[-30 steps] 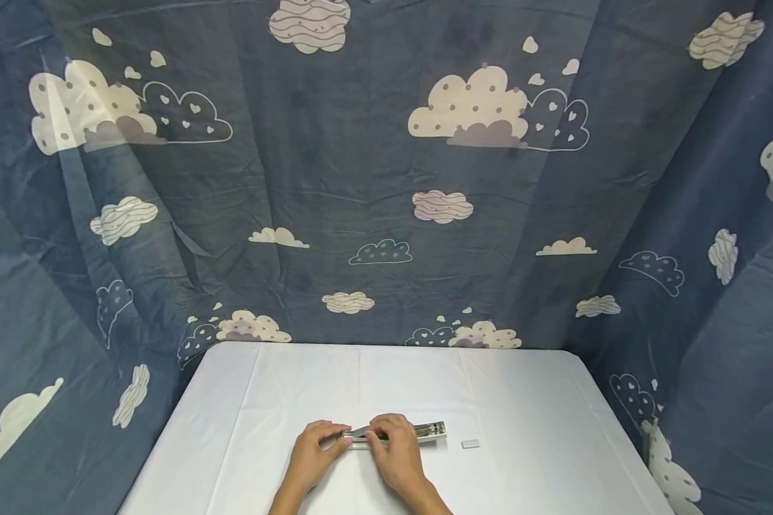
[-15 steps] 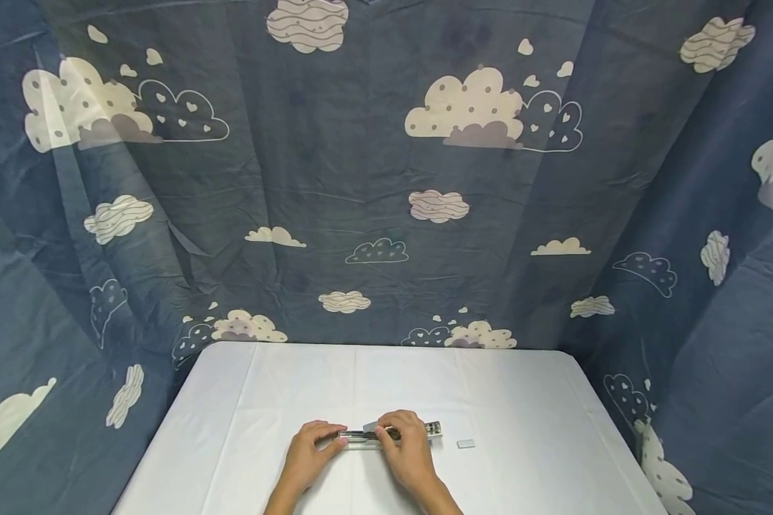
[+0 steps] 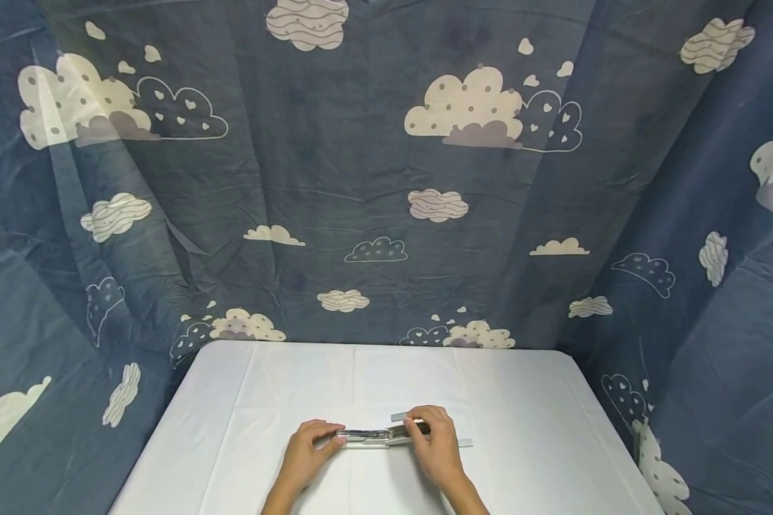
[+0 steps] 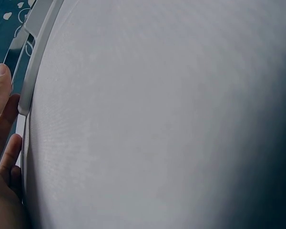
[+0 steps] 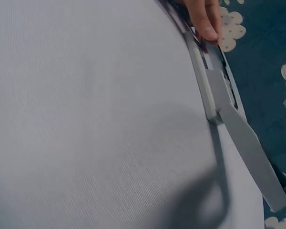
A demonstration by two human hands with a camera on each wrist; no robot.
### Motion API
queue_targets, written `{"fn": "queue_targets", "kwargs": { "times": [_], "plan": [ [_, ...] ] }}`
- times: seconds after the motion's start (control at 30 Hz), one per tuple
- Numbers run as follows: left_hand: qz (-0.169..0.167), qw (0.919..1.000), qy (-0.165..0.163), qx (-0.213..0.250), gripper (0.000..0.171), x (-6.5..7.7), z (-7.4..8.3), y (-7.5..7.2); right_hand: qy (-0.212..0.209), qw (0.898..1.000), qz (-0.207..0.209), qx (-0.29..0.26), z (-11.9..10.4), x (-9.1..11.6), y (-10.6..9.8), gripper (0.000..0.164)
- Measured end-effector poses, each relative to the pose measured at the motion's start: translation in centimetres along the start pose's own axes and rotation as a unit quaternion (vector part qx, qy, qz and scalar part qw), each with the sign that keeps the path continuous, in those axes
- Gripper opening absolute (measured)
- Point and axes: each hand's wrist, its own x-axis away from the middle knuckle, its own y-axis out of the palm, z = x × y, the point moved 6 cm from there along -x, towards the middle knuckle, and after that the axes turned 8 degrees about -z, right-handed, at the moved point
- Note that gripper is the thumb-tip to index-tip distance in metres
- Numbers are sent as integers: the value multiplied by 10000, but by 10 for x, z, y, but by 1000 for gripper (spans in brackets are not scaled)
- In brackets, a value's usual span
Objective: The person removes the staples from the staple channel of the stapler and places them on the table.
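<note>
In the head view my left hand (image 3: 307, 450) grips the left end of a silver metal stapler (image 3: 363, 434). My right hand (image 3: 438, 447) pinches a dark, tilted part at the stapler's right end, and its fingers hide some of it. A short grey strip (image 3: 399, 416) sticks out left of the right fingertips. In the left wrist view my left hand (image 4: 2, 109) has its thumb against the metal. A long grey arm (image 5: 255, 160) angles away from the stapler in the right wrist view, where the right hand cannot be made out clearly.
A small grey strip (image 3: 466, 443), like a row of staples, lies on the white table (image 3: 528, 400), partly behind the right hand. Dark blue cloth (image 3: 373, 164) with cloud prints hangs around the back and sides.
My right hand has moved to the right, carrying the grey strip along with it. The stapler's right part now sits at an angle. My left hand stays at the left end.
</note>
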Motion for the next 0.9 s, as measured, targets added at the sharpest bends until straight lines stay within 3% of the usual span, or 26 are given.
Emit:
{"fn": "queue_targets", "kwargs": {
  "times": [0.5,0.9],
  "plan": [
    [1,10000,-9,22,28,0,-2,0,462,9981,378,-123,35,4,-45,10],
    [-21,10000,18,-16,29,-1,-1,1,447,9966,688,77,54,9,-77,5]
  ]
}}
